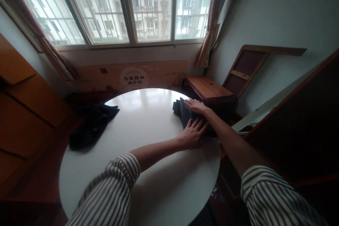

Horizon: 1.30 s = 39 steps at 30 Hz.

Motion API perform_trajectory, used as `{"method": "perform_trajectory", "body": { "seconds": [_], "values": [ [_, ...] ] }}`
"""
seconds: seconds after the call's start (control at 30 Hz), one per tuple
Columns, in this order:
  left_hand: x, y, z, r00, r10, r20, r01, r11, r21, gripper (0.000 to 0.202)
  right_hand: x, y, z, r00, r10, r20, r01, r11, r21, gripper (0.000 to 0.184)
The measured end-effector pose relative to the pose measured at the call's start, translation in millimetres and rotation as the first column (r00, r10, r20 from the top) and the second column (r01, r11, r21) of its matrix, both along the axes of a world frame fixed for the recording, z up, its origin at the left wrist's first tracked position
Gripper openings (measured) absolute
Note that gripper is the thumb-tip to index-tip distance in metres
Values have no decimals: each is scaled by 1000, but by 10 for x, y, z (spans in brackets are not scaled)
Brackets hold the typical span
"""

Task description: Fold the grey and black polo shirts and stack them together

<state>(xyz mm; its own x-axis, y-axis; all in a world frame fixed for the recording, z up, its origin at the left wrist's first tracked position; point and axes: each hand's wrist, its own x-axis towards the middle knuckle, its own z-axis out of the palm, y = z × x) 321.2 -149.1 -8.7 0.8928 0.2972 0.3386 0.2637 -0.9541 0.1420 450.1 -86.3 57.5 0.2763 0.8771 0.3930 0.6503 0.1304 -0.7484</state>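
A folded dark cloth lies at the right edge of the round white table. My left hand lies flat on the cloth's near part, fingers spread and open. My right hand rests flat on the cloth's far part, fingers stretched out. Both arms wear striped sleeves. A second dark garment lies crumpled at the table's left edge, hanging partly over it.
A wooden stool or low table stands beyond the table at right, with a wooden frame leaning on the wall. A printed cardboard panel stands under the window. Wooden furniture lines the left side.
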Motion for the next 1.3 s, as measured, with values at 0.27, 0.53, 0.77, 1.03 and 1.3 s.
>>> {"method": "perform_trajectory", "body": {
  "seconds": [0.27,0.53,0.77,1.03,1.3],
  "values": [
    [-979,-497,197,955,-294,-32,293,955,-38,45,-735,81,143,975,105,193,-116,992,45,41],
    [-2815,499,320,812,572,117,-576,818,-5,33,-1624,-295,-459,765,312,563,-296,947,-124,27],
    [-3969,1377,255,-2,1000,-29,-997,-4,-71,80,-1589,-295,-726,796,365,483,-336,930,-148,30],
    [-3596,1051,3,508,861,-30,-850,495,-181,48,-1541,-262,-764,878,354,322,-365,931,-29,26],
    [-3178,305,305,996,-55,-76,-43,455,-889,39,-1357,-209,-704,925,359,125,-367,929,52,45]
  ]
}}
